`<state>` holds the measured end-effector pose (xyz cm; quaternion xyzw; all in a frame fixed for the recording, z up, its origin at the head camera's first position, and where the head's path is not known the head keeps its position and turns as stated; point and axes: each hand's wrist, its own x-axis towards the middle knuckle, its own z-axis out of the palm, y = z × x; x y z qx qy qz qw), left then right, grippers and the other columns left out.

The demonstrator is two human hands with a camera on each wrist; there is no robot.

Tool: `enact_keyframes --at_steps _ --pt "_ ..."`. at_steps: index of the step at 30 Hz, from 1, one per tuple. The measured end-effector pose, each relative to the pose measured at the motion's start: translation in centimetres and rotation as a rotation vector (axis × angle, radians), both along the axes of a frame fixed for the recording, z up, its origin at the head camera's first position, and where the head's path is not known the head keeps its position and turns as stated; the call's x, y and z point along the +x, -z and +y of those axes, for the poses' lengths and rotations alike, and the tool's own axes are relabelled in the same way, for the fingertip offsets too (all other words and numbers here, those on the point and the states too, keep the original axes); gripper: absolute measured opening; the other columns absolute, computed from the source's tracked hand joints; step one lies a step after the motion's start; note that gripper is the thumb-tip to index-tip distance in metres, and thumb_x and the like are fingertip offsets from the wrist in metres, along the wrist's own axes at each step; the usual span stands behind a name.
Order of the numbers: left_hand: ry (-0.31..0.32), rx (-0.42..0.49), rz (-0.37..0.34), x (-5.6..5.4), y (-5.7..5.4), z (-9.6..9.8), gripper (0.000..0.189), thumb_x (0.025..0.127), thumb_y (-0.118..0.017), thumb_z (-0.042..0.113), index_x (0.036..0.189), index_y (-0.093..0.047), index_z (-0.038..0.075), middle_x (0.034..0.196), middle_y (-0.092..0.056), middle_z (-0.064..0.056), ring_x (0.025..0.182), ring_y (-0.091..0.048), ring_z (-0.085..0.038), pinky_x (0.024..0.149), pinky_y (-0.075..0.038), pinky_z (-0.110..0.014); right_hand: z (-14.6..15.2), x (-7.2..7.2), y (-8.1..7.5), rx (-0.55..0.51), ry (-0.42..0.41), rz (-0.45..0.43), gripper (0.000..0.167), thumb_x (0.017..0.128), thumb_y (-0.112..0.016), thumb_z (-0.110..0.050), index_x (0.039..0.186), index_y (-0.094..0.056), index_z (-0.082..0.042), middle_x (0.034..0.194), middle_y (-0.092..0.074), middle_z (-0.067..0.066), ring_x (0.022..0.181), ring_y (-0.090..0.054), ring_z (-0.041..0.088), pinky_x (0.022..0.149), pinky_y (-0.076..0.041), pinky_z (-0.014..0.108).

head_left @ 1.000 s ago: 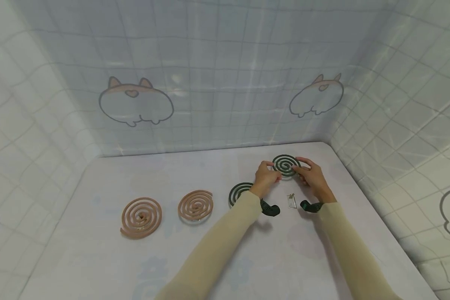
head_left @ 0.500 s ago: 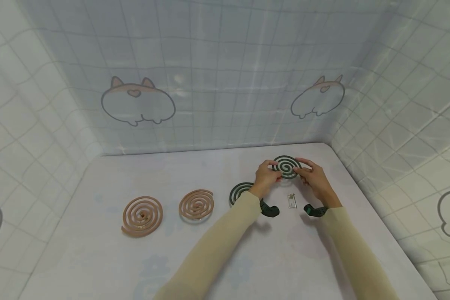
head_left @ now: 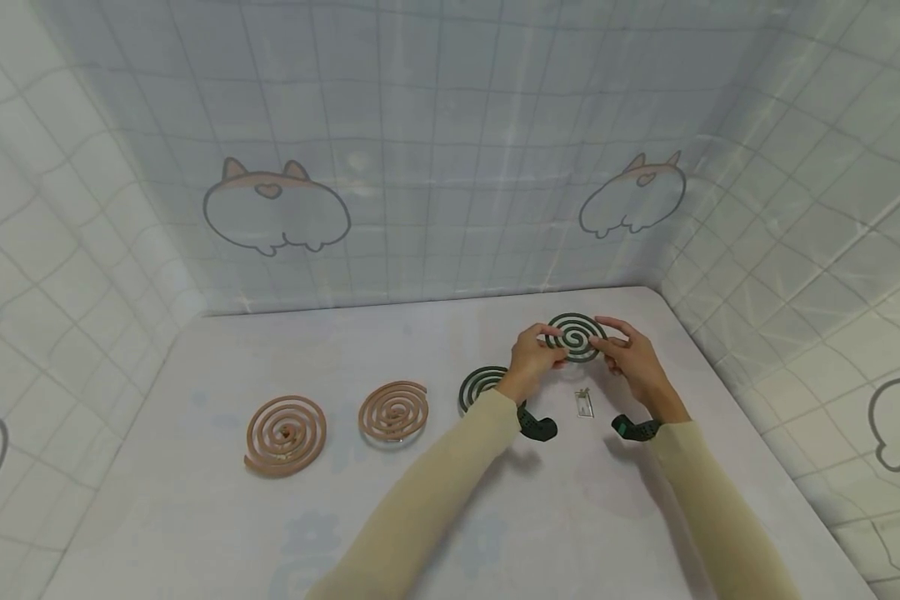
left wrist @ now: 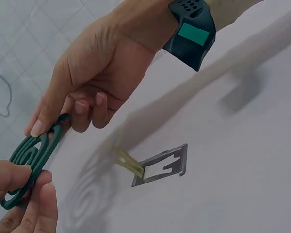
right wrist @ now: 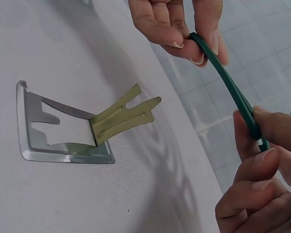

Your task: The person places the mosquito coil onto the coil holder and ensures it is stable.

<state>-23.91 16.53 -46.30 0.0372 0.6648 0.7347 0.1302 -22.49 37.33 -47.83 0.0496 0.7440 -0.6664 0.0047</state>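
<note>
Both hands hold a green mosquito coil (head_left: 576, 337) raised above the table and tilted. My left hand (head_left: 531, 360) pinches its left edge; in the left wrist view that hand's fingers (left wrist: 43, 208) are cropped at lower left. My right hand (head_left: 633, 358) pinches the opposite side, with the thumb across the coil's face. Below them on the table lies a small metal coil stand (head_left: 584, 402), its yellowish tongue (right wrist: 126, 114) bent upward. The coil is apart from this stand and appears nearly edge-on in the right wrist view.
A second green coil (head_left: 480, 385) lies partly hidden behind my left forearm. To the left are two brown coils, one (head_left: 393, 411) raised on a stand, the other (head_left: 285, 435) farther left. Grid-patterned curtains (head_left: 435, 208) enclose the white table (head_left: 195, 533).
The green coil has shifted slightly nearer and to the right, with both hands keeping their pinch on it. The stand and other coils stay in place.
</note>
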Motion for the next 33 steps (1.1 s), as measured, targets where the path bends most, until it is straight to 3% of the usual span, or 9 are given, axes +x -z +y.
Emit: enact_keyframes --at_steps 10,18,27,33 --pt "0.015 -0.012 0.013 1.1 -0.1 0.0 0.03 0.091 -0.073 -0.007 0.117 -0.068 0.004 0.081 -0.065 -0.008 0.093 -0.071 -0.047 0.087 -0.061 -0.052 -0.1 1.1 0.2 -0.008 0.022 0.021 0.061 0.096 -0.077 -0.03 0.148 -0.049 -0.014 0.083 -0.062 -0.003 0.064 -0.047 0.011 0.053 -0.04 0.024" --pt "0.02 -0.034 0.038 1.5 0.0 0.3 0.029 0.089 -0.075 -0.009 0.114 -0.069 0.005 0.082 -0.065 -0.011 0.082 -0.073 -0.04 0.083 -0.062 -0.052 0.0 2.2 0.4 -0.022 0.01 0.024 0.06 0.097 -0.075 -0.026 0.149 -0.048 -0.013 0.079 -0.065 -0.001 0.06 -0.049 0.011 0.053 -0.04 0.026" --pt "0.029 -0.081 0.062 2.0 0.1 0.5 0.027 0.09 -0.075 -0.006 0.114 -0.07 0.005 0.079 -0.06 -0.007 0.063 -0.066 -0.016 0.077 -0.064 -0.045 -0.1 3.3 0.1 0.005 0.008 0.05 0.061 0.098 -0.074 -0.026 0.15 -0.046 -0.01 0.078 -0.065 0.002 0.06 -0.048 0.012 0.052 -0.039 0.028" --pt "0.047 -0.068 0.046 2.4 0.0 0.4 0.025 0.091 -0.076 -0.003 0.114 -0.071 0.005 0.08 -0.061 -0.008 0.072 -0.071 -0.027 0.081 -0.063 -0.049 0.1 3.8 0.3 0.005 0.009 0.047 0.065 0.098 -0.074 -0.027 0.152 -0.044 -0.007 0.078 -0.063 0.004 0.06 -0.047 0.011 0.052 -0.039 0.029"
